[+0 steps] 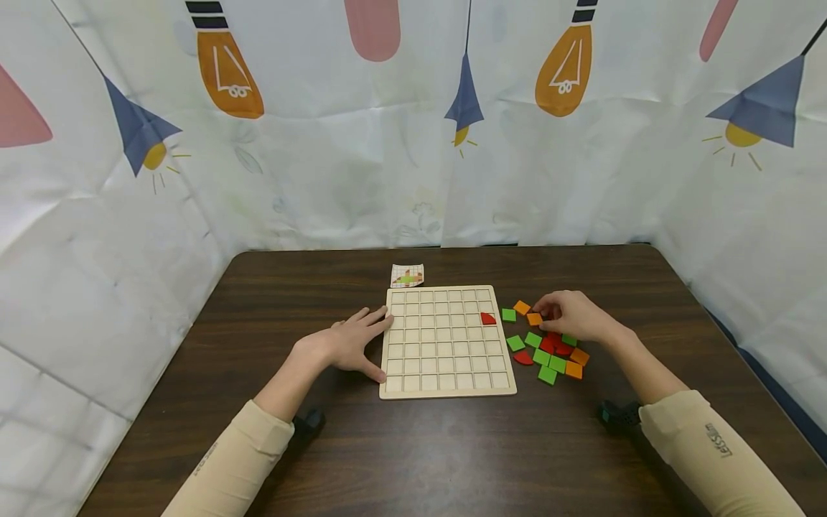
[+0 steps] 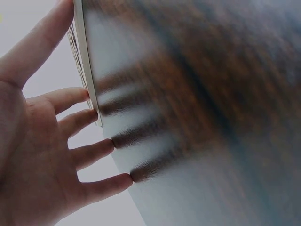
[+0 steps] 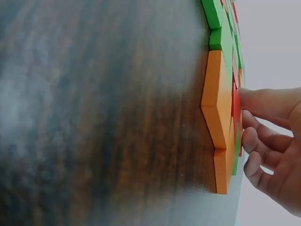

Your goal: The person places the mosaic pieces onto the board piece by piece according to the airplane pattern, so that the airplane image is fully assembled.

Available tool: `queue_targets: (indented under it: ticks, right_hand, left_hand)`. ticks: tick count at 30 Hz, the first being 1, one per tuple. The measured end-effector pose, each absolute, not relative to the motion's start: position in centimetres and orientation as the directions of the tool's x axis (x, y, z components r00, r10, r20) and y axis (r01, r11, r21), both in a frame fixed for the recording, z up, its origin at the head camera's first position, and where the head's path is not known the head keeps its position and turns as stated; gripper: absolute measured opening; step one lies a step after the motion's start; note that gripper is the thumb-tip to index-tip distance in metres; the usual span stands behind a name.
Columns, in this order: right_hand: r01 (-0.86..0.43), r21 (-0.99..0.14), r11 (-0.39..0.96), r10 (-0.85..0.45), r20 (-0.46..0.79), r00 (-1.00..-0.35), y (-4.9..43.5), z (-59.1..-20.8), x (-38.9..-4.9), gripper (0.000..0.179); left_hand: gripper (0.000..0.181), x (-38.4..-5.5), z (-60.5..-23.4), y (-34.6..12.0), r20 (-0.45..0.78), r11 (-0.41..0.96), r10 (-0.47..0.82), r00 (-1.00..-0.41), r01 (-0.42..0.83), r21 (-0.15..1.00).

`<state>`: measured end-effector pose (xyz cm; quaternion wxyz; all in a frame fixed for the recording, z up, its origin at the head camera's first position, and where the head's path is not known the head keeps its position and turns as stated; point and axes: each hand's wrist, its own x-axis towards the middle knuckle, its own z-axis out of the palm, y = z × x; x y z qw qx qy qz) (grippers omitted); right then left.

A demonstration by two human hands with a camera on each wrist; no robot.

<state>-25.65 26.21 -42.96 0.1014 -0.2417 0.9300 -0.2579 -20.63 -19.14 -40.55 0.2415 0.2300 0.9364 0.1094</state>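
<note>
A pale wooden grid board (image 1: pixel 448 364) lies flat on the table. One red rounded tile (image 1: pixel 487 319) sits in a cell by its right side. My left hand (image 1: pixel 352 341) is spread at the board's left edge; thumb and fingertips touch the rim, and in the left wrist view some fingers (image 2: pixel 101 153) reach down to the table. To the right of the board, my right hand (image 1: pixel 571 314) pinches a small orange tile (image 1: pixel 534 319) between thumb and index finger. In the right wrist view nearer orange tiles (image 3: pixel 217 89) partly hide its fingertips.
Loose green tiles (image 1: pixel 541 357), red rounded tiles (image 1: pixel 524 357) and orange square tiles (image 1: pixel 573 370) lie in a cluster right of the board. A small picture card (image 1: pixel 407 276) touches or nearly touches the board's top left edge. Patterned cloth (image 1: pixel 362 179) hangs behind the dark table (image 1: pixel 413 452).
</note>
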Motion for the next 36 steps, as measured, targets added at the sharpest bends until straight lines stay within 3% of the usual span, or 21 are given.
queue_targets:
  ticks: [15, 36]
  right_hand:
    - [-0.389, -0.554, 0.736, -0.5, -0.057, -0.864, 26.1, -43.3, -25.8, 0.018]
    - [-0.313, -0.638, 0.704, -0.441, -0.047, -0.896, 25.44, -42.9, -25.23, 0.027]
  left_hand:
    - [0.113, -20.72, -40.58, -19.14, -0.405, 0.87, 0.482, -0.777, 0.371, 0.324]
    - [0.113, -20.61, -40.51, -19.11, -0.405, 0.868, 0.483, -0.776, 0.364, 0.338]
